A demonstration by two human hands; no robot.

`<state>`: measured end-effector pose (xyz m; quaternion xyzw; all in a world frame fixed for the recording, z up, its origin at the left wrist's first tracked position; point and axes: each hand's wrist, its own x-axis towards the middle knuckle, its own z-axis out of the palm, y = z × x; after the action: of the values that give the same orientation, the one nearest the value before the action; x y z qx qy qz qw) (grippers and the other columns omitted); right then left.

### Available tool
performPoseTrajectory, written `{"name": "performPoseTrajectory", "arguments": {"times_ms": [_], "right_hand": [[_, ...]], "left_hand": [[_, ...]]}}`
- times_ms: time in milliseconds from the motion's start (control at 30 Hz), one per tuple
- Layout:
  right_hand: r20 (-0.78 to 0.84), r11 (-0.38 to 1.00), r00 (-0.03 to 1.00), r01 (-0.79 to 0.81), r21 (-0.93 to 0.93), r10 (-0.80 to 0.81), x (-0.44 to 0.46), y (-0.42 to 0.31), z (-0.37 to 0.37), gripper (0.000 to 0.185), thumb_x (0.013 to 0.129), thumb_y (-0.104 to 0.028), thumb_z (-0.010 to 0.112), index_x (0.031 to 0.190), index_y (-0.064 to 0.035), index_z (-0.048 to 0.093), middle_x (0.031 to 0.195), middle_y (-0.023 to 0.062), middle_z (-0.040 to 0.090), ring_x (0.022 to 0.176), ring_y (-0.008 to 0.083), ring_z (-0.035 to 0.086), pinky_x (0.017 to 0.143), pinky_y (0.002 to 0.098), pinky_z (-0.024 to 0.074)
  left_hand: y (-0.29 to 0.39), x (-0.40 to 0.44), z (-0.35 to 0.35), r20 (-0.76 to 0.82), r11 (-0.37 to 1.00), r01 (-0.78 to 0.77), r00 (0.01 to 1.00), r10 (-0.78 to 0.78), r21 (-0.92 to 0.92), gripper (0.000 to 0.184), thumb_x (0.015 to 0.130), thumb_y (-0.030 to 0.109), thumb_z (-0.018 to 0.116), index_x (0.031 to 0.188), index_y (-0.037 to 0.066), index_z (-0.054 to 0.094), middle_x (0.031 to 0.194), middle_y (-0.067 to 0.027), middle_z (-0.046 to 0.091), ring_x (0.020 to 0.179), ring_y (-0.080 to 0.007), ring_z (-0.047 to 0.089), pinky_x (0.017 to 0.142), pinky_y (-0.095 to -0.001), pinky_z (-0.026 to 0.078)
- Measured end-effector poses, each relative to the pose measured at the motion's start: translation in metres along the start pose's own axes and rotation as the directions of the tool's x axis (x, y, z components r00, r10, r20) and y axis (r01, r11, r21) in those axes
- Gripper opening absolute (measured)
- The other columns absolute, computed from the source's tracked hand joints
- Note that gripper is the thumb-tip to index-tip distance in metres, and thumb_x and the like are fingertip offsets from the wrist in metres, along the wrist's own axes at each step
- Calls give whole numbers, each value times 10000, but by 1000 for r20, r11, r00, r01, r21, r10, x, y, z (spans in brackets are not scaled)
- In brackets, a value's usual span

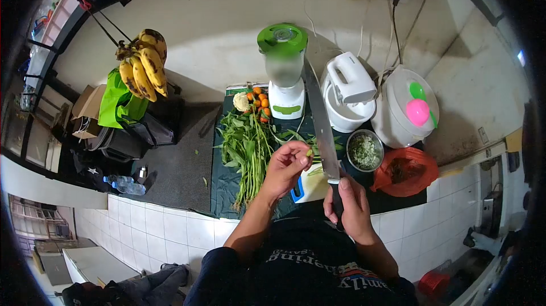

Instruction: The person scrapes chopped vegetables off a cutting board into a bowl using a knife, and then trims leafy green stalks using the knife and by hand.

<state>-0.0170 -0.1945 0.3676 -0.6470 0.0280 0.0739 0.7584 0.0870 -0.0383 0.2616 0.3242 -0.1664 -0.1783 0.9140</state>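
Note:
My right hand (351, 206) is wrapped round the black handle of a large knife (322, 121), its long blade pointing up and away from me. To the left of the blade, my left hand (288, 169) pinches a small yellow-green piece (309, 152) between thumb and fingertips. Below and between both hands lies a white cutting board (314, 185) with a blue edge, with green stems at its top. A steel bowl (365, 151) of chopped greens and white bits stands right of the knife. Leafy green stalks (245, 150) lie left of my left hand.
Behind are a green-lidded blender (286, 93), a white mixer (351, 78) and a large white container (398, 107). A red plastic bag (405, 171) sits at right. Cauliflower (241, 101) and orange vegetables (264, 103) lie at the back. Bananas (145, 67) hang at left. Someone's legs (165, 283) show lower left.

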Motion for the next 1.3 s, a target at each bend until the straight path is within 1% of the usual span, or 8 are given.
{"name": "performPoseTrajectory", "arguments": {"times_ms": [533, 833, 900, 933, 1000, 1167, 1233, 1300], "right_hand": [[37, 1000, 999, -19, -23, 20, 4, -17, 12, 576, 1096, -434, 324, 1374, 44, 483, 612, 58, 550, 459, 89, 457, 439, 231, 368], [48, 1000, 999, -22, -8, 22, 5, -14, 11, 621, 1092, -438, 341, 1481, 44, 383, 612, 55, 542, 466, 91, 449, 446, 228, 363], [69, 999, 997, -36, 31, 34, 4, -12, 9, 564, 1100, -402, 355, 1534, -42, 366, 659, 19, 533, 509, 65, 449, 457, 213, 374], [68, 999, 997, -36, 31, 34, 4, -13, 10, 564, 1100, -402, 355, 1534, -42, 366, 659, 19, 533, 509, 65, 449, 457, 213, 374], [37, 1000, 999, -7, -3, 7, 5, -14, 13, 630, 1089, -450, 350, 1492, 33, 381, 615, 57, 542, 470, 91, 450, 449, 227, 364], [48, 1000, 999, -16, 3, 15, 4, -15, 13, 629, 1089, -447, 353, 1492, 34, 380, 616, 55, 543, 472, 90, 451, 451, 224, 364], [57, 1000, 998, -20, 7, 19, 3, -15, 13, 628, 1089, -446, 353, 1491, 34, 381, 616, 55, 543, 473, 89, 451, 452, 223, 364], [98, 999, 995, -31, 29, 28, 2, -13, 11, 560, 1099, -388, 364, 1541, -44, 357, 652, 19, 531, 521, 66, 454, 459, 213, 373]], "left_hand": [[18, -4, 15, 1, 997, -8, 1000, 8, 82, 179, 960, 124, 690, 1101, 19, 657, 948, -32, 620, 783, -104, 548, 707, -256, 449], [16, -1, 11, 7, 995, 8, 1000, -9, 103, 192, 948, 134, 708, 1097, 23, 659, 954, -29, 622, 778, -101, 545, 697, -255, 444], [15, 0, 10, 12, 995, 11, 1000, -12, 94, 195, 942, 130, 716, 1096, 24, 661, 961, -30, 625, 783, -100, 549, 698, -252, 446], [15, 0, 9, 17, 996, 11, 1000, -12, 87, 199, 935, 126, 723, 1096, 25, 662, 968, -31, 628, 787, -98, 553, 699, -249, 447], [15, -1, 9, 7, 996, 12, 1000, -12, 89, 201, 926, 118, 731, 1093, 25, 667, 975, -35, 633, 790, -99, 560, 701, -246, 451], [19, -3, 8, -27, 991, 16, 1000, -13, 130, 195, 902, 93, 750, 1072, 21, 687, 988, -49, 647, 795, -106, 581, 705, -242, 462], [18, -3, 8, -25, 997, 15, 1000, -13, 81, 181, 893, 84, 757, 1050, 15, 700, 994, -59, 651, 793, -110, 586, 702, -246, 466], [18, -4, 8, -25, 997, 18, 1000, -17, 70, 180, 891, 79, 758, 1049, 14, 702, 990, -62, 652, 792, -111, 587, 699, -247, 466]]}}
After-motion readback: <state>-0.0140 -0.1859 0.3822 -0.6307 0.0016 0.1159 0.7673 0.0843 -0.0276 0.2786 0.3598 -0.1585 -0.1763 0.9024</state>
